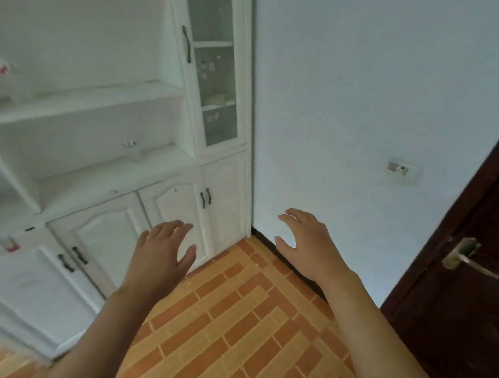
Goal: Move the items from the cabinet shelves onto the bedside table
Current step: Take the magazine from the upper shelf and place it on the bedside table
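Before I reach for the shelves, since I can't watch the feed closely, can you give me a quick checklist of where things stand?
1. Left hand free: ok, open, holding nothing.
2. Right hand free: ok, open, holding nothing.
3. Item in reach: ok, a small white object sits on the open cabinet shelf; a blurred white and red item sits higher up at the far left.
4. Glass door open: not ok, it looks shut, with items behind it.
5. Floor ahead free of obstacles: ok.
6. Bedside table located: cannot tell, not in view.
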{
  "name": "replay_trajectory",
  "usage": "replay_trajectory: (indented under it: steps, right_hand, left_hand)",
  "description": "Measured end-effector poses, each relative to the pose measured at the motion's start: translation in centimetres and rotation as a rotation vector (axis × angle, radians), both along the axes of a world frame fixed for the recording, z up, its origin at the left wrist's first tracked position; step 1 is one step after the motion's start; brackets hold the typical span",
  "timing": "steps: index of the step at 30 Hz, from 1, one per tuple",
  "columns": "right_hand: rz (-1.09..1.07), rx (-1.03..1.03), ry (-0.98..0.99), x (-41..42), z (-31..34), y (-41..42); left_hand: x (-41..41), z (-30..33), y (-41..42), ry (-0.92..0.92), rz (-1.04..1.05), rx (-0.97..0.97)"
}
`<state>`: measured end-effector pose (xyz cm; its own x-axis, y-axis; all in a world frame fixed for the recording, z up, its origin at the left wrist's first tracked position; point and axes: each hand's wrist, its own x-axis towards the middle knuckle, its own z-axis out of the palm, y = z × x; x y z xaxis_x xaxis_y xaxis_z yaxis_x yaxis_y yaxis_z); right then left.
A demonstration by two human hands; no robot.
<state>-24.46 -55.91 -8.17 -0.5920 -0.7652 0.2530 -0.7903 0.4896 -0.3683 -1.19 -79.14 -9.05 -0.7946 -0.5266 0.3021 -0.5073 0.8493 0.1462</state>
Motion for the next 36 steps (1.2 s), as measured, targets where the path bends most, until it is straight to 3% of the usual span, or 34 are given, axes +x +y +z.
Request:
replay_trajectory:
  steps: [11, 25, 36]
  right_hand:
    - [0.356, -0.023, -0.011, 2.5, 1.1, -18.3]
    - [0.534, -0.070, 0.056, 11.0, 6.9, -45.4]
    - [0.727, -0.134, 0.111, 17.0, 10.9, -63.2]
  left_hand:
    - [10.5, 0.8, -10.4, 0.003, 0.390, -0.003]
    - [23.0, 5.2, -32.4, 0.058, 0.530, -0.043]
    - [28.6, 7.2, -44.6, 0.116, 0.663, -0.066]
